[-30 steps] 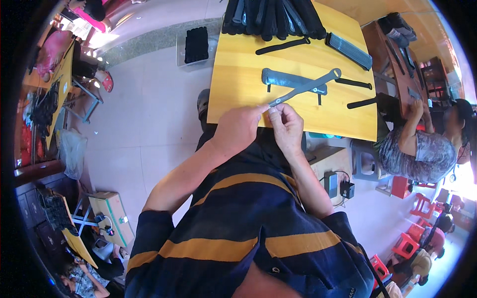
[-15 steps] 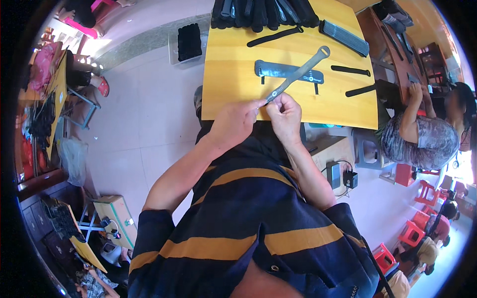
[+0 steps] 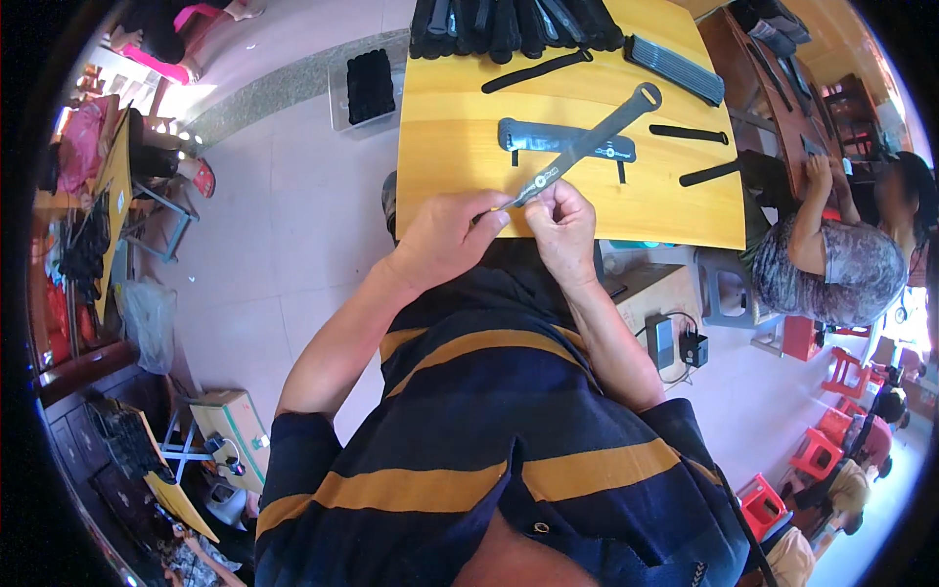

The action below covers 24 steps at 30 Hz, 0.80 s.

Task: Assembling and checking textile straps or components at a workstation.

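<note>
My left hand (image 3: 445, 237) and my right hand (image 3: 564, 230) are closed together at the near edge of the yellow table, pinching the near end of a dark grey strap (image 3: 599, 135). The strap slants up and away to the right, and its far end has an oval slot. Beneath it on the table lies a wider dark strip (image 3: 528, 135) with a glossy surface and pale print, two thin black tabs sticking out from its near side. What exactly the fingertips press on is hidden.
More black straps lie around: one (image 3: 537, 72) beyond the strip, two more (image 3: 689, 134) at the right. A bundle of grey strips (image 3: 675, 70) and a heap of black straps (image 3: 509, 29) sit at the far side. A clear bin (image 3: 339, 112) stands left; a co-worker (image 3: 827, 259) sits right.
My left hand has shifted slightly left, its thumb and fingers now more open in outline at the strap's end. The strap has turned a little to show more of its printed face.
</note>
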### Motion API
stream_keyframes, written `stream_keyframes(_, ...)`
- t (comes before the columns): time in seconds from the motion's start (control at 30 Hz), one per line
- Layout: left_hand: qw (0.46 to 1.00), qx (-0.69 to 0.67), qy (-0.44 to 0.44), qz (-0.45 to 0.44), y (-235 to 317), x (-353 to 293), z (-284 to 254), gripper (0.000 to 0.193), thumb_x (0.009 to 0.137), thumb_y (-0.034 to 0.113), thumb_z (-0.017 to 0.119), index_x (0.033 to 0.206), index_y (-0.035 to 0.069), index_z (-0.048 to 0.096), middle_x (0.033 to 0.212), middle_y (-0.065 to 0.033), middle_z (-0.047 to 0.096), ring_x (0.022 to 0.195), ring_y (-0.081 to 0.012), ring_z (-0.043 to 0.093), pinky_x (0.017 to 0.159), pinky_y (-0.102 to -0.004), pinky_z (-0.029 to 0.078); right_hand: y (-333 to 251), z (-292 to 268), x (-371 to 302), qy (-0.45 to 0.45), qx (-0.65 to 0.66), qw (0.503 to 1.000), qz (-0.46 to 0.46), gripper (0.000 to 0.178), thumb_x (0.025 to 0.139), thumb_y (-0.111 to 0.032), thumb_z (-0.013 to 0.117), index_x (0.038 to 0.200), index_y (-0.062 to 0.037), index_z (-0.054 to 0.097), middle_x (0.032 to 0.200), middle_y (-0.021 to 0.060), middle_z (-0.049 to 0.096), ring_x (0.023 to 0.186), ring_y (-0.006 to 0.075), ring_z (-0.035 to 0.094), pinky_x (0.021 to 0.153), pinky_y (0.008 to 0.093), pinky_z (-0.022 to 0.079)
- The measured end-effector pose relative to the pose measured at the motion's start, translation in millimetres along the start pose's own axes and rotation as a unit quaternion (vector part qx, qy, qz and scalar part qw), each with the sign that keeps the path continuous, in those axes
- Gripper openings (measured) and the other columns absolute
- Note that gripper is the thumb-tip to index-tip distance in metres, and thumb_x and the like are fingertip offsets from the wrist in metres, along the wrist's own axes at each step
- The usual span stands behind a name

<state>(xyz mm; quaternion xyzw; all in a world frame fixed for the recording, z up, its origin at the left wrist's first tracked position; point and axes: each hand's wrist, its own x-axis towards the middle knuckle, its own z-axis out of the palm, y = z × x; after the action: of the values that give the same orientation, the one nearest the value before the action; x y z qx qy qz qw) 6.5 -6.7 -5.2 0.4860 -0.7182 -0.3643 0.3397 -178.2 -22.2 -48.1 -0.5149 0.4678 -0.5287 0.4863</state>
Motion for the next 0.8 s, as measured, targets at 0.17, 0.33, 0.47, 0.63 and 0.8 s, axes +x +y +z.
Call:
stream_keyframes(0.17,1.000,-0.008,0.012,0.003,11.0,8.6,-4.4,0.022,0.093,0.016,0.069,0.108,0.001,0.075,0.080,-0.0225,0.069,0.070,-0.0368,0.069,0.065,-0.0416,0.053,-1.6,1.1,-2.5,-0.017,-0.011,1.000,0.009,0.012,0.090,0.001,0.066,0.079,-0.0039,0.064,0.067,-0.0117,0.044,0.061,-0.0001,0.037,0.054,0.0203,0.033)
stream_keyframes(0.33,0.997,0.030,-0.019,0.064,1.3,16.4,-9.6,0.018,0.086,0.013,0.072,0.099,0.001,0.075,0.080,-0.0227,0.069,0.071,-0.0396,0.068,0.064,-0.0419,0.053,-1.2,-4.6,-5.5,-0.068,-0.066,0.995,-0.028,0.013,0.088,0.002,0.066,0.077,-0.0028,0.062,0.065,-0.0086,0.045,0.061,0.0014,0.040,0.053,0.0225,0.035)
stream_keyframes(0.47,0.997,0.028,-0.061,0.029,6.1,23.0,-16.1,0.013,0.083,0.013,0.073,0.089,0.001,0.073,0.078,-0.0224,0.068,0.072,-0.0399,0.067,0.065,-0.0419,0.052,-13.4,-10.3,-5.0,-0.114,-0.148,0.980,-0.075,0.013,0.087,0.003,0.066,0.077,-0.0024,0.059,0.068,-0.0059,0.051,0.063,0.0021,0.043,0.055,0.0226,0.036)
stream_keyframes(0.63,0.993,0.009,-0.110,-0.030,3.0,25.4,-19.9,0.015,0.083,0.016,0.073,0.087,0.001,0.073,0.074,-0.0205,0.067,0.066,-0.0355,0.065,0.064,-0.0402,0.052,-23.0,-11.3,-7.1,-0.120,-0.184,0.971,-0.093,0.010,0.082,0.003,0.067,0.077,-0.0020,0.059,0.065,0.0042,0.054,0.057,0.0113,0.049,0.053,0.0285,0.041)
stream_keyframes(0.8,0.991,-0.026,-0.129,-0.038,1.6,26.0,-19.7,0.016,0.083,0.017,0.071,0.084,0.001,0.071,0.071,-0.0198,0.066,0.063,-0.0353,0.064,0.062,-0.0408,0.051,-26.6,-11.0,-7.6,-0.125,-0.215,0.957,-0.152,0.012,0.078,0.002,0.068,0.075,-0.0028,0.057,0.066,0.0122,0.058,0.054,0.0234,0.057,0.053,0.0343,0.045)
